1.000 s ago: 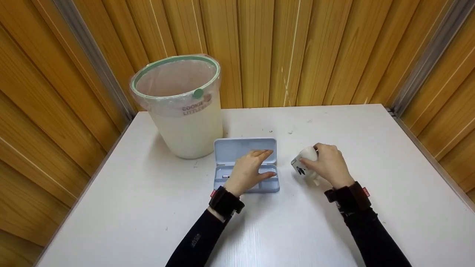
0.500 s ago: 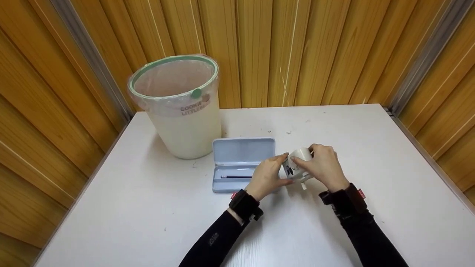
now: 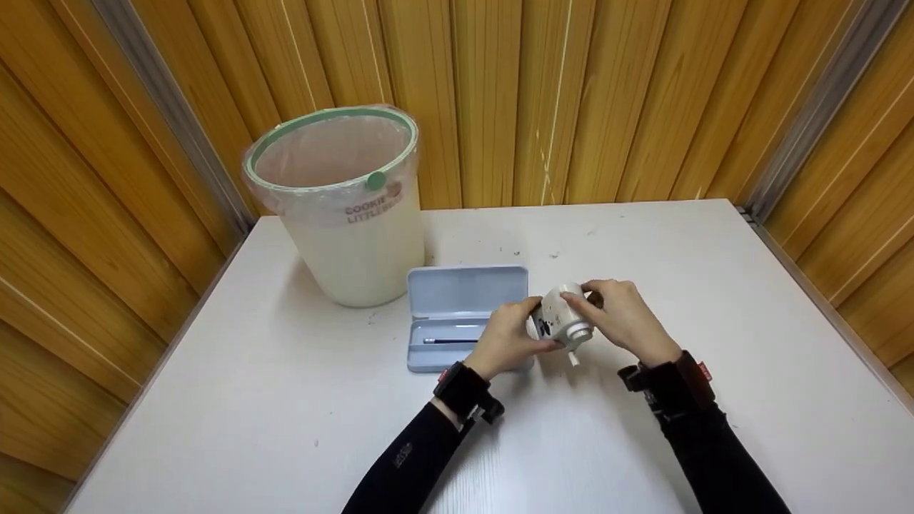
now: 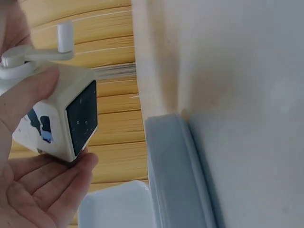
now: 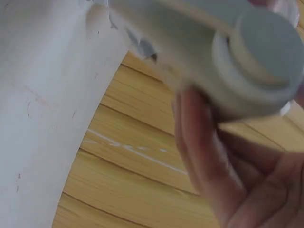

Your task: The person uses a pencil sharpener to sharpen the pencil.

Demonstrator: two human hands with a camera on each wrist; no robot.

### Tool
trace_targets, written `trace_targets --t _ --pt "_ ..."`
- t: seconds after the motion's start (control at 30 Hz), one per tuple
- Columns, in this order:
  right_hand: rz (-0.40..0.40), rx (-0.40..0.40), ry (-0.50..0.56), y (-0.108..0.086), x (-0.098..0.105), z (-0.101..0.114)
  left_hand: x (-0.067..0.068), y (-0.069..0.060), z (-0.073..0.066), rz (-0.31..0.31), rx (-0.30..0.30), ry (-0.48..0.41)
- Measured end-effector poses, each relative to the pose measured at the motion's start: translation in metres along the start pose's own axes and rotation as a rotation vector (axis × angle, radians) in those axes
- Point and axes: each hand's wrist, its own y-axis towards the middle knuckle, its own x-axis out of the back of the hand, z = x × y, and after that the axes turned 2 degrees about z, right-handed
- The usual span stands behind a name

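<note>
A white crank pencil sharpener (image 3: 560, 314) with a dark printed picture is held above the table between both hands, tilted. My left hand (image 3: 505, 337) grips its left end; in the left wrist view the thumb lies on the side with the crank (image 4: 47, 53), and the fingers are beneath the body. My right hand (image 3: 632, 321) holds the other end with thumb and fingers; the right wrist view is blurred there. Behind the left hand lies an open light blue pencil case (image 3: 468, 291), with a dark pencil (image 3: 450, 341) in its lower half, partly hidden by that hand.
A tall cream bin (image 3: 357, 250) with a green rim and a clear liner stands at the back left, close to the pencil case. The white table (image 3: 285, 428) ends at a yellow wood-look wall (image 3: 485, 107). Small crumbs (image 3: 553, 255) lie behind the sharpener.
My left hand has moved right from over the pencil case and taken hold of the sharpener. The right hand has brought the sharpener left, and it has turned so its crank faces the front.
</note>
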Motion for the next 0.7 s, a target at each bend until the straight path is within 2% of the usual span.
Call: trace_targets --t 0.07,0.17,0.27,0.37,0.57,0.7 --pt "0.039 0.051 0.019 0.001 0.003 -0.003 0.003 0.001 0.004 0.036 0.016 -0.12" --pt "0.051 0.182 0.014 0.001 0.006 -0.006 0.008 0.002 0.008 0.098 0.031 -0.286" --pt "0.079 0.31 -0.027 -0.001 0.008 -0.007 0.01 0.003 0.009 0.158 0.028 -0.386" --pt "0.114 0.388 -0.097 -0.003 0.008 -0.006 0.011 0.003 0.01 0.192 0.005 -0.41" --pt "0.141 0.409 -0.125 -0.003 0.009 -0.007 0.011 0.003 0.015 0.23 -0.019 -0.395" --pt "0.166 0.432 -0.116 -0.002 0.009 -0.01 0.015 0.002 0.018 0.264 -0.026 -0.364"
